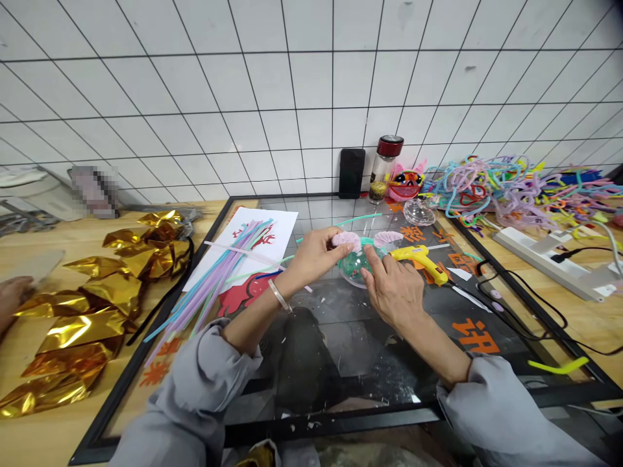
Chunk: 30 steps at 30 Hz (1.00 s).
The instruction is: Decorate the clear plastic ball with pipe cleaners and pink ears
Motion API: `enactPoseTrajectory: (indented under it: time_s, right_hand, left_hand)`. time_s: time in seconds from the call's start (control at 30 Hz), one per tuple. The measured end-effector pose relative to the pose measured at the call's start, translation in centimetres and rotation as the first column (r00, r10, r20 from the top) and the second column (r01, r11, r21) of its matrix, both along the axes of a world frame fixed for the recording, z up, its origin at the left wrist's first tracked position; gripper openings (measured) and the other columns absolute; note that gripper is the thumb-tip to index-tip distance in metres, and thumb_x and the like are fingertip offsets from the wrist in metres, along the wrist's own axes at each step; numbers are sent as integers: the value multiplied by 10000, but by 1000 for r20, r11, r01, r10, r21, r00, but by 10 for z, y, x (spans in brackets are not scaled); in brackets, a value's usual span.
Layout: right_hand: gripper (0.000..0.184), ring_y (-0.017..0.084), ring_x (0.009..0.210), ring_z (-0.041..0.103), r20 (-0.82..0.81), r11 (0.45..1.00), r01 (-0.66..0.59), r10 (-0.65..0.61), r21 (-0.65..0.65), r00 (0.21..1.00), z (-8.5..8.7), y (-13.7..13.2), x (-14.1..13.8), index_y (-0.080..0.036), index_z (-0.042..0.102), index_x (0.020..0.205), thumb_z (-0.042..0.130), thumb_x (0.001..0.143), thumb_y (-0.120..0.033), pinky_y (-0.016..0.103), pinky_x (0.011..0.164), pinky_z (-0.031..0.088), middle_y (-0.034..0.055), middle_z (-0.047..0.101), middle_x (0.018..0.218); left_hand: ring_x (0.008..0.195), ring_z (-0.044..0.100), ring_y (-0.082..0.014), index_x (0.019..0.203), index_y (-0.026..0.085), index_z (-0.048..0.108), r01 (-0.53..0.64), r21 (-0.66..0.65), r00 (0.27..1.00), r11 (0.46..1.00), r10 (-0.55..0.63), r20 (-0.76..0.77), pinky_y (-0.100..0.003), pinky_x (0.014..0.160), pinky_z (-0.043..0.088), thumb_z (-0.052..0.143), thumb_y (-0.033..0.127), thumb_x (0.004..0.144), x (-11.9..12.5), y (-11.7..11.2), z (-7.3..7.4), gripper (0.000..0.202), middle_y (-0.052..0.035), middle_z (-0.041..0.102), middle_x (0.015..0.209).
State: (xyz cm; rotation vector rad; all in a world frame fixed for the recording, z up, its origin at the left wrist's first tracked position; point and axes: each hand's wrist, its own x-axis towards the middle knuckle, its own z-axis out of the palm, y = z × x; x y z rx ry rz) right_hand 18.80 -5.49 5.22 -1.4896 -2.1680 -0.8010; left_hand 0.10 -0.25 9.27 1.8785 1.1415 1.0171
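Note:
A clear plastic ball [354, 267] with green inside and a green pipe-cleaner band [366, 241] along its top sits on the glass-topped board [350, 337]. My left hand [318, 256] pinches a fuzzy pale pink pipe-cleaner piece [346, 241] at the ball's upper left. My right hand [396, 285] holds the ball's right side, its index finger stretched onto the green band. A second pink piece [388, 239] shows at the upper right; whether it is joined to the ball I cannot tell. Close beside my right hand lies a yellow glue gun [421, 261].
Pipe cleaners [219, 275] lie on white paper [282, 224] at left. Gold foil [97, 305] and another person's hand [14, 295] are further left. A phone [351, 173], bottle [384, 170] and clear half-shell [419, 212] stand behind. A power strip [549, 263] and cable lie right.

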Motion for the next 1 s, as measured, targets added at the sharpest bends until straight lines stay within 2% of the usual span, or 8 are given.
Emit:
enactPoseTrajectory:
  time_s: [0.13, 0.3, 0.5, 1.0]
  right_hand:
    - [462, 199, 671, 528, 15, 1000, 6, -6, 15, 1000, 0, 0, 0, -147, 623, 1308, 336, 1031, -382, 342, 648, 276, 72, 651, 756]
    - [465, 198, 654, 525, 9, 999, -15, 15, 36, 1000, 1, -1, 0, -137, 630, 1301, 344, 1035, -390, 343, 645, 279, 69, 645, 744]
    - [467, 203, 660, 518, -27, 999, -42, 42, 12, 999, 0, -1, 0, -129, 625, 1306, 348, 1033, -389, 347, 644, 276, 76, 643, 757]
    - [461, 202, 658, 534, -36, 999, -37, 37, 0, 999, 0, 0, 0, -132, 625, 1307, 354, 1034, -387, 344, 650, 280, 76, 654, 761]
  left_hand:
    - [655, 487, -120, 802, 135, 672, -14, 42, 999, 999, 15, -35, -226, 591, 389, 612, 380, 828, 2, 2, 4, 254, 1, 572, 682]
    - [648, 487, -123, 776, 126, 668, -10, 12, 999, 1000, 10, -38, -228, 583, 384, 609, 371, 824, 2, 3, 8, 257, -9, 572, 674]
    - [660, 507, -129, 807, 127, 685, -11, 19, 999, 1000, 12, -39, -232, 604, 415, 617, 357, 816, 3, 5, 5, 240, -17, 604, 697]
    - [653, 464, -129, 788, 127, 673, -14, -15, 998, 1000, 13, -63, -227, 581, 364, 598, 406, 798, 6, 6, 0, 289, -6, 558, 677]
